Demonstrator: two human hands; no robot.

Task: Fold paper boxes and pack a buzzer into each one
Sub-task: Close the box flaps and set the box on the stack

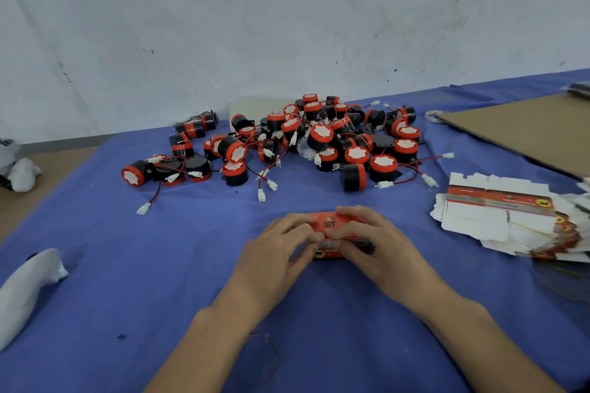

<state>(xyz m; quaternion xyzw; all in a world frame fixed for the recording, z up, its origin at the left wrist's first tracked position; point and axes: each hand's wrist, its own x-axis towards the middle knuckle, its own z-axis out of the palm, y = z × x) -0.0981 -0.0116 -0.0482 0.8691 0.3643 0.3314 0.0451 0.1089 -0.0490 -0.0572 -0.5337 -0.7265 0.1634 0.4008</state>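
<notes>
One blue cloth-covered table (159, 265) carries it all. Dozens of round black-and-red plastic buzzers (319, 140) lie heaped mid-table, unpacked. Flat white-and-red paper box blanks (498, 220) fan out at right. No packed boxes visible, so it looks early. Left hand (281, 246) and right hand (376, 239) curl fingers onto the red printed paper box (332, 223) front-centre, pinching it mid-fold.

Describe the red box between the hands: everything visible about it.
The red paper box looks like printed card and lies low on the blue cloth, nearer the camera than the buzzer pile. Its top face shows the letters "ST". The side facing the camera carries a dark animal emblem and print too small to read. The left hand and right hand hold its two ends, fingers curved over the top, thumbs meeting at the near edge. Its end flaps are hidden.
</notes>
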